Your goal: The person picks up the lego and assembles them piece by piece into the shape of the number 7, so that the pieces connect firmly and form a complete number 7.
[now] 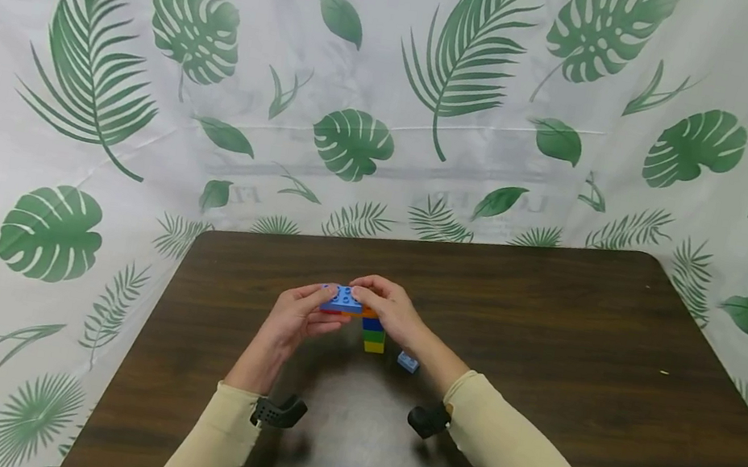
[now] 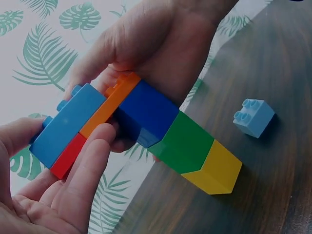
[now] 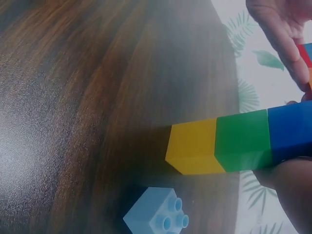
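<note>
While my left hand (image 1: 294,320) pinched the left end of a mid-blue rectangular plastic brick (image 2: 68,126) plus the red plastic brick (image 2: 67,157) under it, thumb on the studs, my right hand (image 1: 398,312) clamped the other end: thumb on top, fingers curled behind the column head. Both sets of fingers were closed on bricks, none spread.

Probable reason: top-and-bottom squeeze pressed the layers together, right side steadied the column. Mid-blue sat across red and a thin orange plastic brick (image 2: 109,107), so likely it tied the two. Orange capped a dark-blue plastic block (image 2: 148,114), then a green plastic block (image 2: 185,144), then a yellow plastic block (image 2: 214,168), seemingly standing on the dark wood-grain surface (image 1: 549,335), nearer its left edge than its right.

Loose: a pale-blue four-stud plastic brick (image 1: 407,362) just beside the base, toward the right edge, not touching.

Count: one per colour, seven pieces. Six stacked, one spare.
</note>
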Demonstrator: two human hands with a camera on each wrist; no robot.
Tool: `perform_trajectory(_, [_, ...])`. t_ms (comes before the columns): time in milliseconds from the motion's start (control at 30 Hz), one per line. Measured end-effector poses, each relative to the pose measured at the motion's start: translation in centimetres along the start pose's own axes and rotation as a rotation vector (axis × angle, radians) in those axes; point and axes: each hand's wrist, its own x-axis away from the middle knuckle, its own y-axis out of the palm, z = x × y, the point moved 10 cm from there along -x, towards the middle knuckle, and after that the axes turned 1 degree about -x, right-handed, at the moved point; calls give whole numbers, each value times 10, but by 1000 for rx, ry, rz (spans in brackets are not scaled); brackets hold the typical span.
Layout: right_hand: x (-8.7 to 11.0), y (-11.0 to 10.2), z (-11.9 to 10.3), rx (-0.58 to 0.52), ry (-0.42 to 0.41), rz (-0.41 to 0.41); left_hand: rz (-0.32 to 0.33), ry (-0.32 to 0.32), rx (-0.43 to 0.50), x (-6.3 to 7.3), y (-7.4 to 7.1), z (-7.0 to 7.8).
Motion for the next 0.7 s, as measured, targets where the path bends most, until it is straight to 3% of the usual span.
perform_trajectory(167, [0, 0, 1, 19, 43, -10, -12, 8, -25, 1, 2, 3])
perform_trajectory(400, [2, -3, 5, 92, 73, -64, -34, -37, -52, 1, 3, -1])
perform_trajectory(600, [7, -34, 13, 163, 26, -21, -26, -60, -53, 2, 3, 0])
perform_trajectory(700, [16, -51, 22, 279, 27, -12, -23, -56, -50, 3, 3, 1])
